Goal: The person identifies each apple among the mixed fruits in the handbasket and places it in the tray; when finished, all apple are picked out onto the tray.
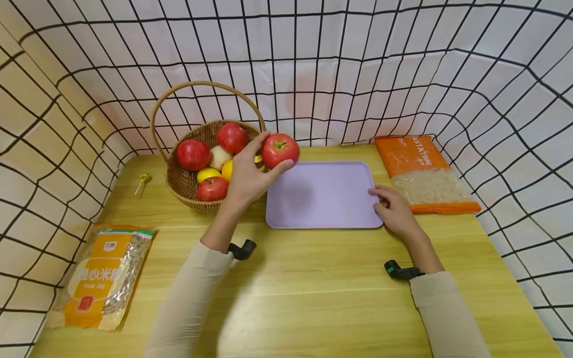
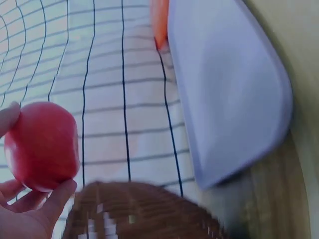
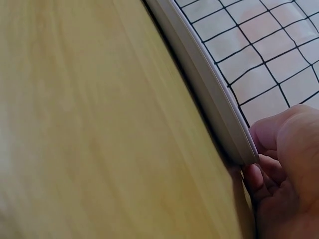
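While the left hand holds a red apple at upper centre, fingers curled around its sides, probably against slipping, the right hand pinches the right edge of the purple tray between nearly closed fingers, apparently steadying it. The tray lies just right of centre; the wicker basket at upper left likely stops its fruit rolling.

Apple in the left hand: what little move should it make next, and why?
I'd probably ease the apple right and lower it onto the purple tray: the left hand holds it in the air, outside the basket and near the tray, while the right hand holds the tray's right edge.
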The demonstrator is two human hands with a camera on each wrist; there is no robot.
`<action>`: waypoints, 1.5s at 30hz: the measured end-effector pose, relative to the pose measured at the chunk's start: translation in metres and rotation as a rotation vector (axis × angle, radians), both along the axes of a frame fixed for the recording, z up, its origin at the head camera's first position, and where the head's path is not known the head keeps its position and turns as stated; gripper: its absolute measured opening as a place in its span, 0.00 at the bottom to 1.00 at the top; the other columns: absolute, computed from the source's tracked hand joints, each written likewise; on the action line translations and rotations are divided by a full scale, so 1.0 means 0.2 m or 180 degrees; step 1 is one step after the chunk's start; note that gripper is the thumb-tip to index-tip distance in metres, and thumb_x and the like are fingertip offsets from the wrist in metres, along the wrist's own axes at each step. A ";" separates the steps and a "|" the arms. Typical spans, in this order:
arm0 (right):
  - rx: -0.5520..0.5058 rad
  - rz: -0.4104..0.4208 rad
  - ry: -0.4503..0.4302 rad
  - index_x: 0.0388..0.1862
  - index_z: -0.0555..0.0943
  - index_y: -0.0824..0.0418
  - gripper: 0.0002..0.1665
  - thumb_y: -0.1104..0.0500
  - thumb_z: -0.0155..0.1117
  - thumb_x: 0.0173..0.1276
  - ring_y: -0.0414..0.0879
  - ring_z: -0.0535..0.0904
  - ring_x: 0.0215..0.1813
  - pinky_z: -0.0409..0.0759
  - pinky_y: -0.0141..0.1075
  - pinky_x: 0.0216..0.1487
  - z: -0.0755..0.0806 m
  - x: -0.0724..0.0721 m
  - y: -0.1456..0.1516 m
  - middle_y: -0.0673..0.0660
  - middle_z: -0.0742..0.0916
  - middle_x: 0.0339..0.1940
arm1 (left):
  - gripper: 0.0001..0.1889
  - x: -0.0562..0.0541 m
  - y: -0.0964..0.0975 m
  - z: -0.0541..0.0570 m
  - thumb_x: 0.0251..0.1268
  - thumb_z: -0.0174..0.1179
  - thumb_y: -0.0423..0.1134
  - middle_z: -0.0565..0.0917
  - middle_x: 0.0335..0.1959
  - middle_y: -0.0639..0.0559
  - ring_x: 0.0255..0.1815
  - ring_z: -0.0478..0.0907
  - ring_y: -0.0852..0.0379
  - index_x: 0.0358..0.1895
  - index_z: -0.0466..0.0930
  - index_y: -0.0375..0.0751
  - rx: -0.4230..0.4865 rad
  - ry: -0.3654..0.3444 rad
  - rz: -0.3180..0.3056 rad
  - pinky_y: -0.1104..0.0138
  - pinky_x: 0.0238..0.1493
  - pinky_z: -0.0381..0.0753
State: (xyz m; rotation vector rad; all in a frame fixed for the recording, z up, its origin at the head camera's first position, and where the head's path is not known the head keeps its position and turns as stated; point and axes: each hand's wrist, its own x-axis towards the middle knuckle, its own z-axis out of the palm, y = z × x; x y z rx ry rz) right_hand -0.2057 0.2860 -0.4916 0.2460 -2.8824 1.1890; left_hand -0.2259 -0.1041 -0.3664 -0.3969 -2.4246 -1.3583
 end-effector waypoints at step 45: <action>0.0011 -0.0143 -0.0001 0.68 0.78 0.68 0.27 0.68 0.51 0.71 0.65 0.70 0.71 0.70 0.56 0.65 -0.01 0.00 -0.04 0.70 0.70 0.77 | 0.49 -0.23 0.29 -0.48 0.65 0.71 0.53 0.64 0.78 0.41 0.76 0.66 0.45 0.81 0.53 0.41 0.0090 -0.1069 -0.0227 0.50 0.76 0.69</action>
